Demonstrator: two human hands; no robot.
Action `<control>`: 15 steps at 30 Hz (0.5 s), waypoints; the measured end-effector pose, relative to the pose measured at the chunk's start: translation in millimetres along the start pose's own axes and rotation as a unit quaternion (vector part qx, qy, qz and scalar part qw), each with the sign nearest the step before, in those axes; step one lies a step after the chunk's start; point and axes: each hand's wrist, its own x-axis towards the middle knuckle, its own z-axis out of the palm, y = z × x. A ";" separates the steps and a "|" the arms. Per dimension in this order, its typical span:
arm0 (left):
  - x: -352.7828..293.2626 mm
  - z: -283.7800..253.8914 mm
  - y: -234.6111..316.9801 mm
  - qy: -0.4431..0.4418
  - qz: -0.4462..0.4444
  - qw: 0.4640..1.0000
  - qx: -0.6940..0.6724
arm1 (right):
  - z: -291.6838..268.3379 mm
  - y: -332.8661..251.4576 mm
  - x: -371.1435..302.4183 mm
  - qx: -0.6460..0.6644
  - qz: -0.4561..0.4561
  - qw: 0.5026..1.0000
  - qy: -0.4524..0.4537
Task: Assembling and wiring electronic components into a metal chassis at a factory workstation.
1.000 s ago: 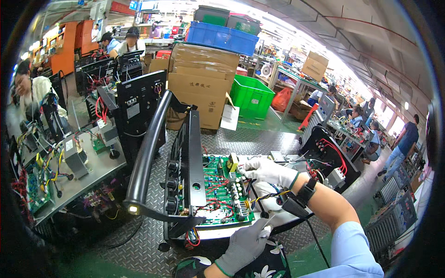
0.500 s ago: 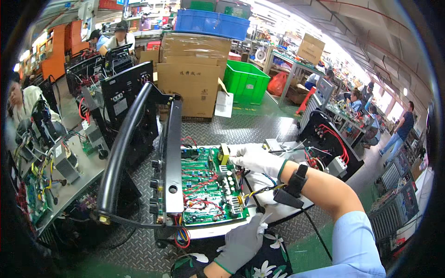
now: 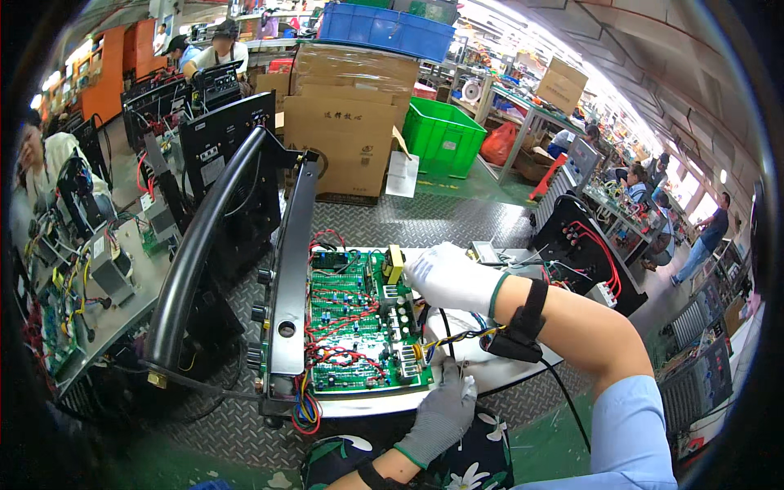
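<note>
An open chassis carries a green circuit board [image 3: 347,322] with red wires, white connectors and a yellow transformer [image 3: 393,263]. My right hand [image 3: 453,279], in a white glove, is closed beside the transformer; what its fingers hold is hidden. Below it a black cable [image 3: 446,333] runs down toward my left hand [image 3: 441,418]. That hand, in a grey glove, has its fingers closed around the cable's lower end at the chassis's near edge. Thin white strands show by its fingertips. A yellow-and-blue wire bundle [image 3: 465,335] leaves the board close by.
A black curved handle [image 3: 208,245] and metal front panel [image 3: 294,269] rise left of the board. More opened units [image 3: 114,278] stand at left, another [image 3: 584,245] at right. Behind are cardboard boxes [image 3: 339,147] and a green crate [image 3: 441,139]. People work farther off.
My left hand has shifted slightly up and left, its fingers now at the black cable. My right hand has stayed beside the transformer. The whole view has shifted slightly.
</note>
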 end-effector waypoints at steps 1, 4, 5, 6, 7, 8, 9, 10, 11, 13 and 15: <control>0.0 0.6 -1.1 -0.001 -0.001 1.000 -0.001 | -10.2 -6.3 0.3 -0.037 -0.048 0.998 -0.034; -0.7 0.4 -3.8 0.020 0.030 0.999 -0.009 | -18.6 -9.4 8.9 -0.065 -0.081 0.988 -0.114; -0.7 -0.9 -2.8 0.001 0.030 0.999 -0.016 | -19.0 -8.7 10.6 -0.036 -0.049 0.990 -0.129; -0.6 -3.4 -1.5 -0.018 0.031 0.999 -0.023 | -17.9 -8.0 11.4 -0.007 -0.016 0.989 -0.144; 0.9 -10.3 1.8 -0.053 0.016 0.998 -0.025 | -16.1 -7.2 13.2 -0.016 -0.016 0.990 -0.139; 1.3 -5.7 -3.6 -0.052 0.014 0.998 -0.028 | -14.5 -5.6 13.8 -0.025 -0.015 0.991 -0.134; 1.9 4.4 -12.0 -0.008 0.044 0.999 -0.025 | -13.9 -2.3 12.6 -0.062 -0.057 0.986 -0.145; 2.1 4.1 -11.0 0.035 0.074 0.996 -0.023 | -12.9 1.0 11.8 -0.099 -0.096 0.978 -0.156; 2.3 1.7 -10.0 0.002 0.050 0.998 -0.027 | -10.2 0.3 12.0 -0.099 -0.097 0.977 -0.160; 0.3 -12.4 -2.3 -0.043 0.022 0.997 -0.054 | -7.0 -5.9 11.8 0.172 0.083 0.975 -0.111; -0.4 -17.9 -3.9 -0.090 -0.004 0.993 -0.079 | -12.5 -15.4 15.0 0.182 0.140 0.965 -0.125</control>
